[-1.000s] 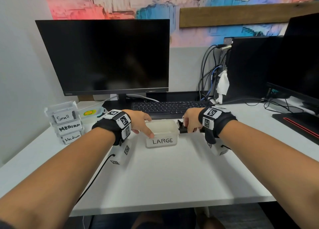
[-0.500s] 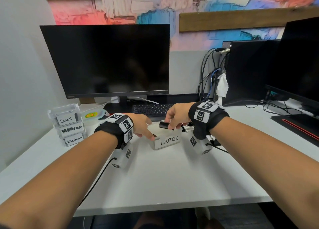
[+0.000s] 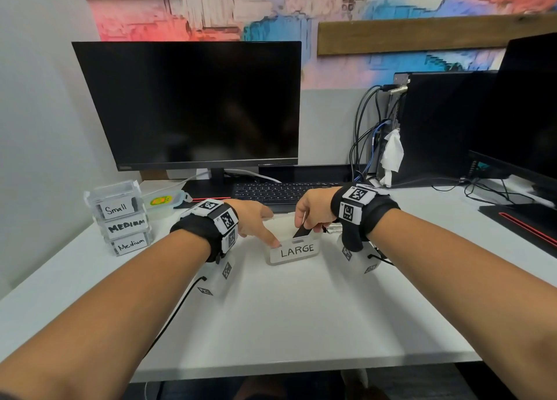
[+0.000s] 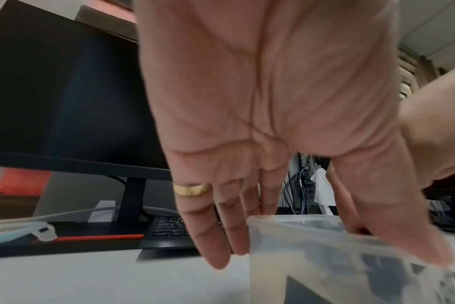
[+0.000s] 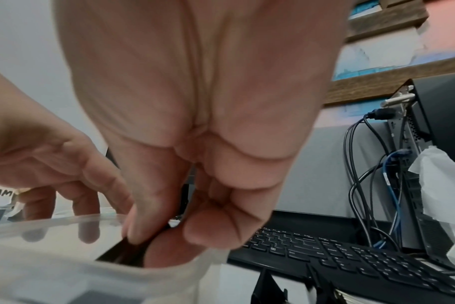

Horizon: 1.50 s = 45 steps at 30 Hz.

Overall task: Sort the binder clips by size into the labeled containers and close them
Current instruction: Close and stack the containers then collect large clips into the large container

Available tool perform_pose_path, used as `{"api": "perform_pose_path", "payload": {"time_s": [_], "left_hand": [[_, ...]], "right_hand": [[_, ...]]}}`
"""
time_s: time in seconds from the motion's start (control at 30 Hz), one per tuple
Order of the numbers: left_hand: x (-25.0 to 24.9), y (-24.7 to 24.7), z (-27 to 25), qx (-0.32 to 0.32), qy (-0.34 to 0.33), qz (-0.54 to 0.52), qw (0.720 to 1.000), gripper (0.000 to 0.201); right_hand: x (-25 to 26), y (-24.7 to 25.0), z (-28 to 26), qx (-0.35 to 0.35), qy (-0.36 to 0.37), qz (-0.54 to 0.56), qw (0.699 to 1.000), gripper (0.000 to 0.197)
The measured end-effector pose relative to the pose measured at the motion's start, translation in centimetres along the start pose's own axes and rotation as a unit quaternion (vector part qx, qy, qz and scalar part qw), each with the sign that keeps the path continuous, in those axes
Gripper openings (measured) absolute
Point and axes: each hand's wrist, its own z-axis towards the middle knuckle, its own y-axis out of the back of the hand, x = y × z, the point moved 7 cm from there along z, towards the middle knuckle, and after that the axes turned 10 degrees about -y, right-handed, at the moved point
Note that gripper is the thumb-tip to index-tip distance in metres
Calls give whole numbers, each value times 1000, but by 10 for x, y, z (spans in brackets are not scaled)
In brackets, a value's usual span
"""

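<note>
The translucent container labeled LARGE [image 3: 297,251] stands open mid-desk. My left hand [image 3: 259,222] steadies it: straight fingers [image 4: 213,242] lie along its left wall [image 4: 299,257] and the thumb rests on the front rim. My right hand [image 3: 311,218] is over the container's opening and pinches a black binder clip [image 3: 301,232] between thumb and fingertips. In the right wrist view the clip [image 5: 122,255] dips just inside the rim. More clips [image 3: 331,228] lie on the desk right of the container, mostly hidden by my right wrist.
Closed containers labeled Small [image 3: 117,209], MEDIUM [image 3: 126,226] and Medium [image 3: 130,244] are stacked at the left. A loose lid [image 3: 162,202] lies behind them. A keyboard [image 3: 280,192] and monitor [image 3: 193,104] stand behind the container; cables and a computer tower [image 3: 437,128] stand at the right.
My right hand picked a black clip up from the desk right of the container, carried it left and lowered it into the opening. The left hand stayed at the container.
</note>
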Motion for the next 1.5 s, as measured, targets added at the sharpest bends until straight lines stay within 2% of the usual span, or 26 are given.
{"api": "perform_pose_path", "payload": {"time_s": [0.3,0.53,0.63,0.73,0.97,1.1,1.4,1.5], "left_hand": [[1,-1,2,-2,-1,-35,999,96],[1,0,4,11,-4,-39,999,94],[1,-1,4,20,-4,-53,998,93],[1,-1,4,21,-7,-50,998,92],[3,-3,6,23,-10,-61,998,97],[3,-3,6,21,-9,-59,998,93],[-1,-5,9,14,-1,-58,998,94],[-3,-4,11,12,-1,-46,999,94]], "right_hand": [[-2,4,2,25,3,127,992,14],[0,7,-5,63,25,224,972,26],[1,11,-6,55,31,245,967,20],[3,14,-9,28,31,232,972,7],[5,3,-3,21,-3,112,994,17],[7,7,-5,-15,2,29,999,25],[-5,7,-6,-32,-4,10,999,27],[-13,11,-6,-64,-13,2,998,29]]}}
